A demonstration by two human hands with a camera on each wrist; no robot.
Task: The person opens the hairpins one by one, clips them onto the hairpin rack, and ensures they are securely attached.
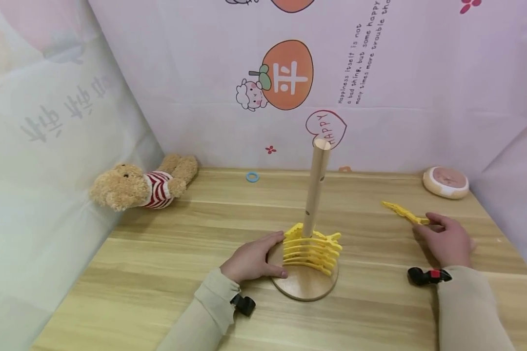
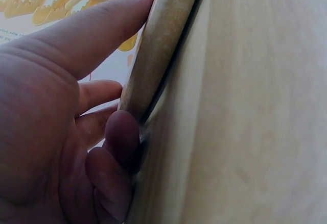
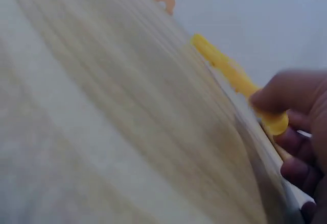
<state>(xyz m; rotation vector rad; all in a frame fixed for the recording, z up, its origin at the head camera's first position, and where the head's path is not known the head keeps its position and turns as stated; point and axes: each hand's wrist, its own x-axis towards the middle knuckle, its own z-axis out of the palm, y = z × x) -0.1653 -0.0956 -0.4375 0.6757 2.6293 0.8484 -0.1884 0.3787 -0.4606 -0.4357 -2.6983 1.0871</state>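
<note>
A wooden stand has a round base (image 1: 305,288) and an upright post (image 1: 316,190). Several yellow hair clips (image 1: 312,249) are stacked low against the post, one above another. My left hand (image 1: 255,258) grips the left edge of the base, and the left wrist view shows the thumb and curled fingers at its rim (image 2: 156,55). Off to the right, my right hand (image 1: 449,239) pinches the near end of another yellow hair clip (image 1: 401,211) between thumb and fingers. In the right wrist view that clip (image 3: 225,67) points away from the hand, low over the table.
A teddy bear (image 1: 147,185) in a striped top lies at the back left. A small blue ring (image 1: 252,176) is near the table's back edge. A round pink-and-white case (image 1: 446,182) stands at the back right. Printed cloth (image 1: 193,63) walls in the table (image 1: 127,282).
</note>
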